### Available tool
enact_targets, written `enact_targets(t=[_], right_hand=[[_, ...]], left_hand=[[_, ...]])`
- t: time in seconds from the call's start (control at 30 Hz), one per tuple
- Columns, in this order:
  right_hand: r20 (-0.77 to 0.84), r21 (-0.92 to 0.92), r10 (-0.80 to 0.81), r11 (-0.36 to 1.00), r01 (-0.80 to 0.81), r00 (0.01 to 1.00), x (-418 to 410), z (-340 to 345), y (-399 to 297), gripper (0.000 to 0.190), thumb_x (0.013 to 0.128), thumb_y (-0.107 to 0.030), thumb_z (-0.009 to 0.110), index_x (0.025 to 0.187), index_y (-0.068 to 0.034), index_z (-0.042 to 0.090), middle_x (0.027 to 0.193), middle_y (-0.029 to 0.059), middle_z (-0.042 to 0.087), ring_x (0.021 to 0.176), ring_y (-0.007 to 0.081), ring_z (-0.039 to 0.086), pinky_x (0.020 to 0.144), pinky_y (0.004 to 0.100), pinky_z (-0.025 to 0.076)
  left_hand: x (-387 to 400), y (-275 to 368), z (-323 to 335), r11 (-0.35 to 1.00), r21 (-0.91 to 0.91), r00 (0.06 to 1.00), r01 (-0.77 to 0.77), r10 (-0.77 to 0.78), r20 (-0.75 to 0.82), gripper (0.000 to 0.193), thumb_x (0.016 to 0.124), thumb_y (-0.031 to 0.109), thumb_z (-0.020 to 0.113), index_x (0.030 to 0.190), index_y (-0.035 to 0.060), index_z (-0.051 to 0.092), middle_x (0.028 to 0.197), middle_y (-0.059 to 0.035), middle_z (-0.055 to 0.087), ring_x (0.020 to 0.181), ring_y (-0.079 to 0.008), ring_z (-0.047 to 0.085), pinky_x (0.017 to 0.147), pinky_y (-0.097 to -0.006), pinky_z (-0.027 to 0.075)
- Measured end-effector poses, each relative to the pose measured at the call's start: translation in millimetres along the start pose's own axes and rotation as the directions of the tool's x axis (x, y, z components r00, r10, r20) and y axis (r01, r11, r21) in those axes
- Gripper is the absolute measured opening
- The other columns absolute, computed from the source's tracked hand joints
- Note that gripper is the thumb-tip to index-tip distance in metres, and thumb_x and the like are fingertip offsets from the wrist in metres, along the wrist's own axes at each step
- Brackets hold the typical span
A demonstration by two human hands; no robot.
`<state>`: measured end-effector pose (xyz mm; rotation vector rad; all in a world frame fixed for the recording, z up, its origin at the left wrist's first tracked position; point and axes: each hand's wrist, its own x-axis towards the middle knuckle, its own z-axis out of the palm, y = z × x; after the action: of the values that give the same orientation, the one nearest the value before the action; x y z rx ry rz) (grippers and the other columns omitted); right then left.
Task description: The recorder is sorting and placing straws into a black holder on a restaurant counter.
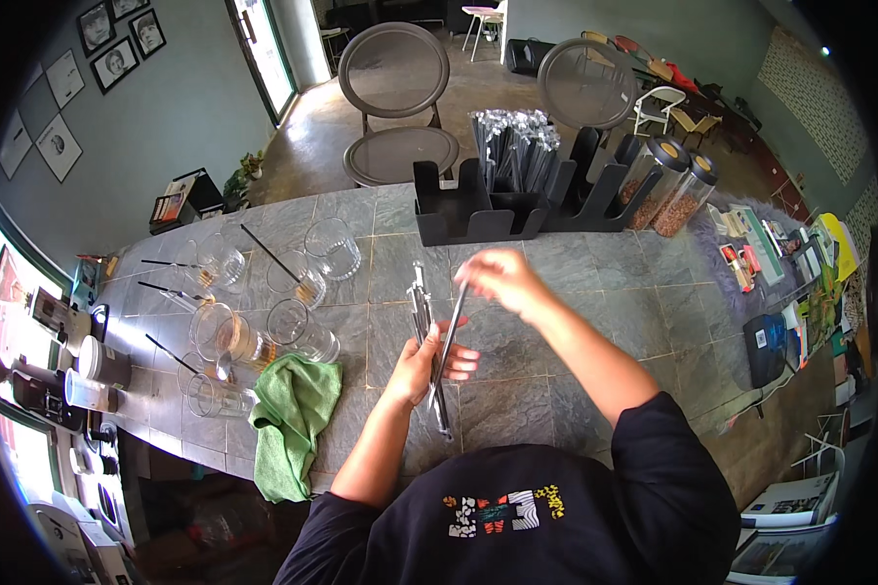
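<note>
Over the tiled counter (497, 344), my left hand (418, 365) grips a bundle of black straws in clear wrappers (420, 300). Pinched at its upper end by my right hand (505, 281) is one black straw (453, 322), which slants down across the left palm. Whether its lower end is still among the bundle I cannot tell. Beyond both hands stands a black plastic organizer (453, 227). Many wrapped straws (516, 150) stand upright in one of its compartments.
Left of my hands are several drinking glasses (304, 333), some with black straws, and a green cloth (296, 417) hanging over the counter edge. Two lidded jars (655, 179) stand right of the organizer. Cards and small items (753, 248) lie far right. A round-backed chair (394, 69) is beyond the counter.
</note>
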<state>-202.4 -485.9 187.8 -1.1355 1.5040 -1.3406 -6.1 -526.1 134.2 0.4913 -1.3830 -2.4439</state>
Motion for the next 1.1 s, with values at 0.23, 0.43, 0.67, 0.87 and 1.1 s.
enact_targets(t=[0.23,0.43,0.67,0.87,1.1], right_hand=[[-0.594,-0.557,-0.693,0.72,0.413,0.408,45,-116,-100,0.016,0.089,-0.017,0.05,0.083,-0.002,0.053,0.064,0.0066,0.06,0.05,0.0095,0.057,0.044,0.0228,0.045],[-0.362,-0.822,-0.815,0.508,0.257,0.453,106,-139,-64,0.011,0.082,-0.013,0.056,0.079,-0.003,0.052,0.062,0.0148,0.058,0.06,0.0315,0.061,0.053,0.0386,0.046],[-0.389,-0.858,-0.621,0.513,-0.022,0.68,111,-119,-25,0.015,0.077,-0.019,0.061,0.077,-0.005,0.059,0.071,0.0175,0.061,0.069,0.035,0.06,0.059,0.0432,0.047],[-0.457,-0.871,-0.481,0.41,-0.269,0.748,102,-118,-35,0.02,0.076,-0.027,0.062,0.084,-0.009,0.063,0.075,0.0141,0.063,0.072,0.0326,0.062,0.06,0.0418,0.049],[-0.231,-0.854,-0.795,0.442,0.275,0.56,40,-15,-47,0.031,0.077,-0.023,0.065,0.1,-0.006,0.055,0.068,0.0056,0.06,0.058,0.0155,0.058,0.052,0.0292,0.046]], left_hand=[[9,-7,-7,0.964,0.058,0.92,-0.259,0.265,-0.291,0.051,0.092,0.044,0.033,0.117,0.0006,0.045,0.094,-0.0153,0.062,0.096,-0.0268,0.058,0.079,-0.0379,0.048],[4,-1,-5,0.975,0.013,0.939,-0.223,0.218,-0.267,0.039,0.095,0.037,0.032,0.095,0.0025,0.05,0.054,0.0028,0.036,0.041,-0.0076,0.032,0.039,-0.0221,0.027],[1,-1,-18,0.927,-0.296,0.945,-0.232,0.141,-0.296,0.019,0.091,0.026,0.035,0.101,0.0113,0.043,0.07,-0.0016,0.044,0.041,-0.0073,0.03,0.038,-0.0201,0.025],[4,-3,-9,0.929,-0.288,0.939,-0.232,0.137,-0.315,0.012,0.084,0.014,0.035,0.095,0.0139,0.033,0.088,-0.008,0.046,0.043,-0.0101,0.033,0.039,-0.0223,0.027],[3,-4,-5,0.932,-0.123,0.918,-0.34,0.301,-0.258,0.013,0.09,0.008,0.041,0.1,0.0081,0.034,0.087,-0.0095,0.047,0.045,-0.0129,0.041,0.041,-0.0259,0.034]])
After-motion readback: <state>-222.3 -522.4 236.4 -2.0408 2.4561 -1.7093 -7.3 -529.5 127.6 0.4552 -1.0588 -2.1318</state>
